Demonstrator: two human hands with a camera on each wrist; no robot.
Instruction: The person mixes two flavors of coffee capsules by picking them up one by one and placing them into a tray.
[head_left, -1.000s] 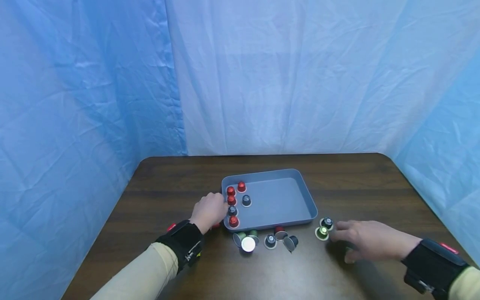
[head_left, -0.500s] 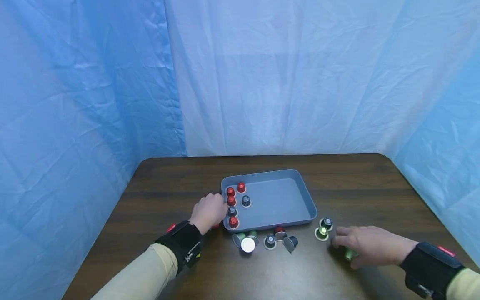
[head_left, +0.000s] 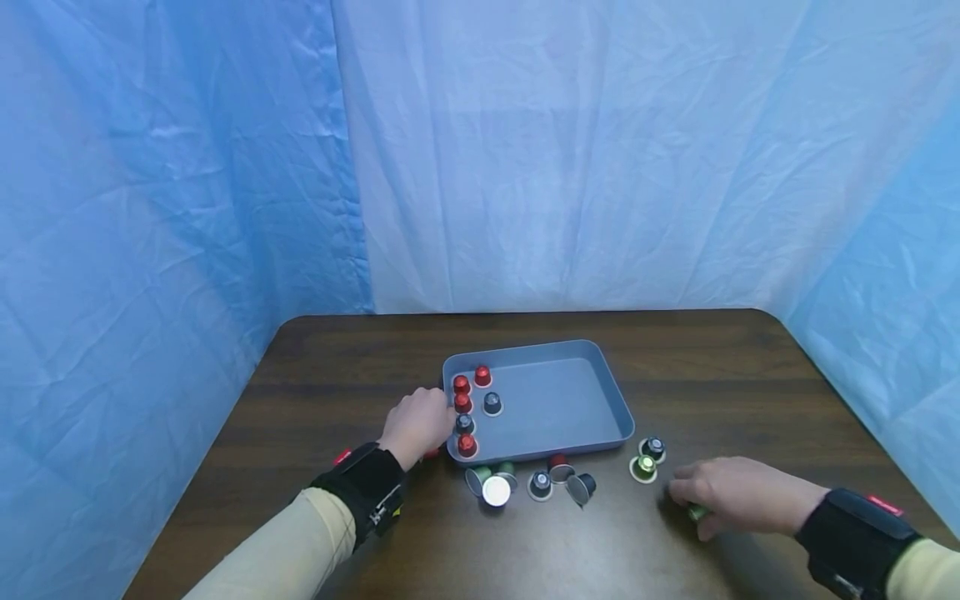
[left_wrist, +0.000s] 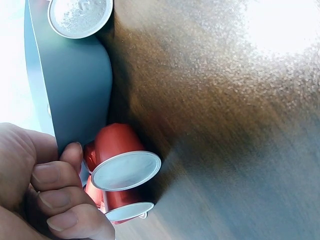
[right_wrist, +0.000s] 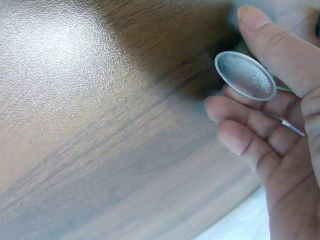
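Note:
My left hand (head_left: 418,423) grips the left wall of a shallow blue-grey tray (head_left: 558,408), its fingers curled against the outer side. Beside these fingers, red coffee capsules (left_wrist: 120,142) lie on the table with silver lids showing. Several red capsules (head_left: 467,445) and two dark ones stand at the tray's left end. To the right, my right hand (head_left: 742,496) has thumb and fingers curled round a green coffee capsule (head_left: 697,511); its silver lid faces the right wrist camera. A second thin rim (right_wrist: 294,128) shows deeper among the fingers, its owner mostly hidden.
Along the tray's front lie loose capsules: green ones, a white-lidded one (head_left: 496,490), dark ones (head_left: 540,483) and a red one (head_left: 558,467). Left of my right hand stand a bright green capsule (head_left: 643,467) and a dark blue one (head_left: 654,448). Blue sheets (head_left: 562,167) surround the wooden table (head_left: 360,358).
My right hand has moved slightly toward me, and its fingers have closed in round the green capsule, covering more of it. My left hand and the tray stay put.

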